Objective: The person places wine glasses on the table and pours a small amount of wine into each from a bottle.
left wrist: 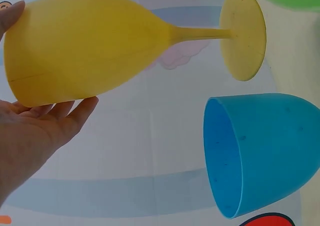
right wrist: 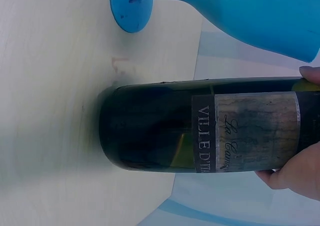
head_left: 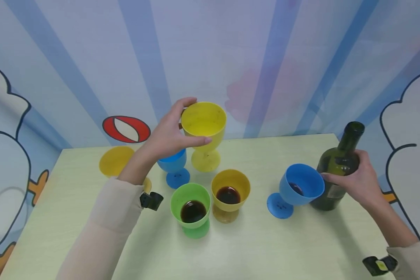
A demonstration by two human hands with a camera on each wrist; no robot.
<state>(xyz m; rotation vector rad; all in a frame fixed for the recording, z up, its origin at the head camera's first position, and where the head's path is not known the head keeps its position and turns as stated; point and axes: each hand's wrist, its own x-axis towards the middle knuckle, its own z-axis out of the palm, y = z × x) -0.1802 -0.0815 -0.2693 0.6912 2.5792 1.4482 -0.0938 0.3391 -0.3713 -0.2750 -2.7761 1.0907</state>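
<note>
The left hand (head_left: 173, 134) holds a yellow goblet (head_left: 204, 124) by its bowl, thumb on the near side; in the left wrist view the goblet (left wrist: 90, 45) spans above the palm (left wrist: 35, 136), its foot free of the hand. At the right, the right hand (head_left: 357, 182) grips a dark green wine bottle (head_left: 330, 167) round its body. The bottle (right wrist: 150, 128) shows its label in the right wrist view, with fingers (right wrist: 297, 173) at its upper part. Just left of the bottle is a blue goblet (head_left: 301, 184) with a little dark liquid inside.
Near the middle stand a green goblet (head_left: 190, 204) and an amber goblet (head_left: 231, 190), both with dark liquid. Behind the left arm are another blue goblet (head_left: 177, 178) and a yellow-orange one (head_left: 116, 160), partly hidden. A printed cloth backdrop (head_left: 210, 50) borders the table's far edge.
</note>
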